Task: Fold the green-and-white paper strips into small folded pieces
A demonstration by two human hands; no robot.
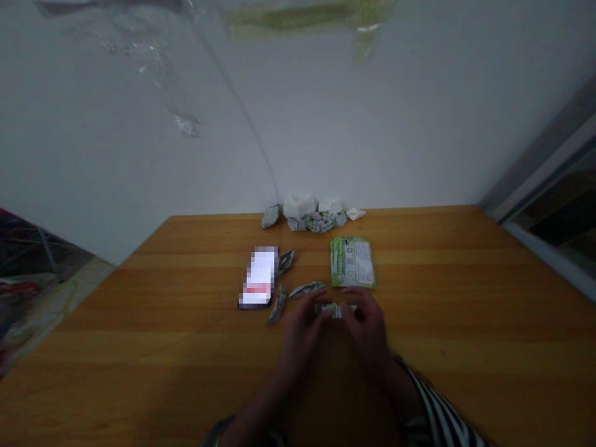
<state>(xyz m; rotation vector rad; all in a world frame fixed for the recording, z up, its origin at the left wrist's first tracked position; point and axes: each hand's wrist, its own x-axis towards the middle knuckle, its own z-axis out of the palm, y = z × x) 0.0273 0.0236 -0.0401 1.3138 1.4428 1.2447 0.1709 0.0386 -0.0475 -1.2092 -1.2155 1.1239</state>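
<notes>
Left hand (303, 323) and right hand (367, 323) pinch a strip (336, 310), seemingly mid-fold, with folded pieces (306, 289) apparently done nearby and flat sheets (358, 264) remaining nearer the far edge of the table (433, 273).

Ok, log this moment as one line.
left hand: holds folded paper, left end | right hand: same paper, right end | phone: left of hands | green sheets: beyond right hand | crumpled paper: by wall
</notes>
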